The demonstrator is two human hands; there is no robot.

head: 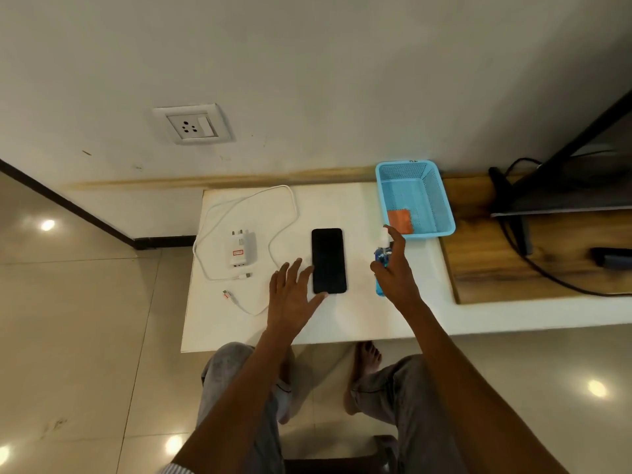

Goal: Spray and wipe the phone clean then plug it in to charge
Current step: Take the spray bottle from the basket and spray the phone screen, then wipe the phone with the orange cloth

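Right hand (393, 271) wraps the spray (381, 254); left hand (294, 295) spread wide beside phone (329, 261). Spray step starting. Next: aim nozzle at phone.

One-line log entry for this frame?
step: spray | right hand: around spray bottle | left hand: open beside phone | cloth: in basket | charger: unplugged

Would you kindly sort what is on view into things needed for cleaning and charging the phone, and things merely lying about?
Needed: black phone, blue spray bottle, orange cloth, white charger plug, white cable, wall socket.
Lying about: blue plastic basket, black cords, wooden board.
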